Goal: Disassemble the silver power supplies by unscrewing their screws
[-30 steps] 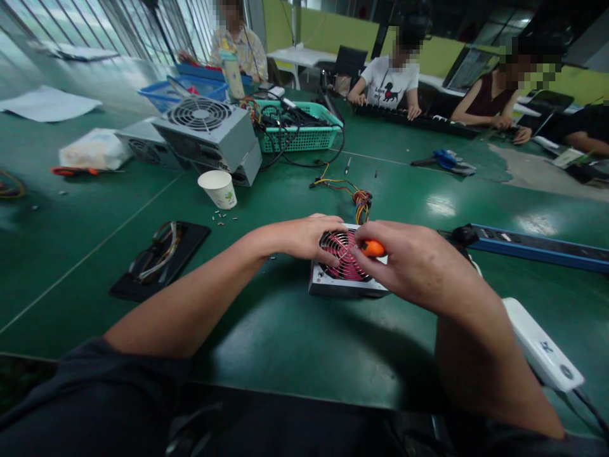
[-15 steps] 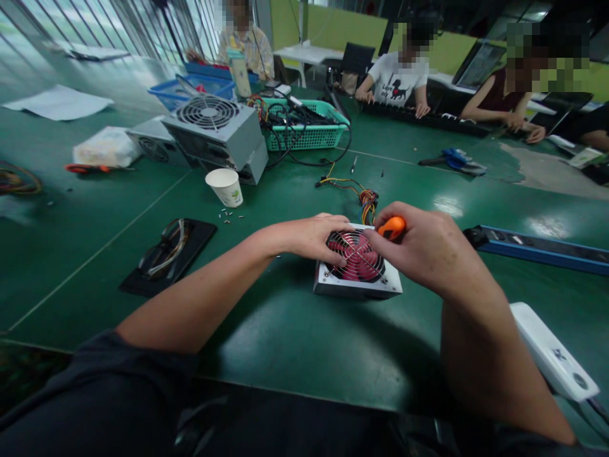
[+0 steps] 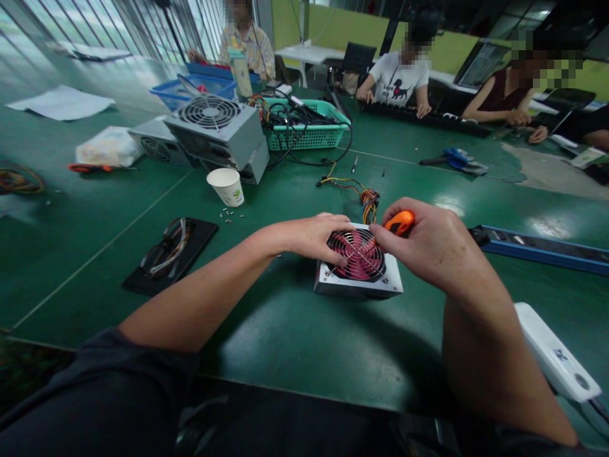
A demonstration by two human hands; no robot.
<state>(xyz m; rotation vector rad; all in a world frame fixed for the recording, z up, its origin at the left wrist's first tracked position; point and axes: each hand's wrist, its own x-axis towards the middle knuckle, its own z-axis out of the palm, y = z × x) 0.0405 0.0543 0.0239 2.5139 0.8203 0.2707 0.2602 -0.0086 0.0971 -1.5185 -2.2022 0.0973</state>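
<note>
A grey power supply box with a red fan behind a wire grille lies flat on the green table, a bundle of coloured wires trailing from its far side. My left hand rests on the box's left edge, fingertips on the grille rim, holding it steady. My right hand is closed around an orange-handled screwdriver at the box's far right corner; the tip is hidden by my fingers.
A paper cup and small screws stand to the left, with a black tray of cables nearer. Two more power supplies and a teal basket sit behind. A blue bar and white power strip lie right. People work across the table.
My right hand with the screwdriver has lifted from over the fan grille and moved up and right to the box's far corner. The left hand has stayed on the box.
</note>
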